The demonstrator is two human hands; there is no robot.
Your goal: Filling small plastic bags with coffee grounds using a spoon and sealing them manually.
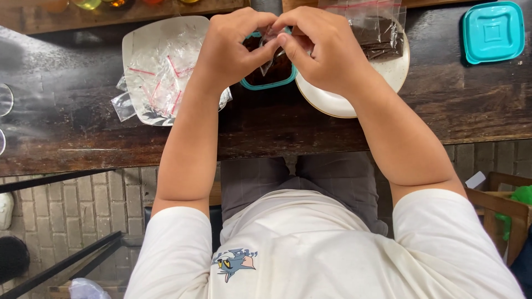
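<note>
While pinched, small bag over teal tub

The person wears a white short-sleeved cotton T-shirt with a small cartoon cat print low on the front, and grey trousers; both forearms are bare.

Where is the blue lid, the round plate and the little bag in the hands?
blue lid (493,31), head view, middle of its top.
round plate (327,102), head view, bare lower rim.
little bag (270,55), head view, clear plastic between both hands' fingertips.
</note>
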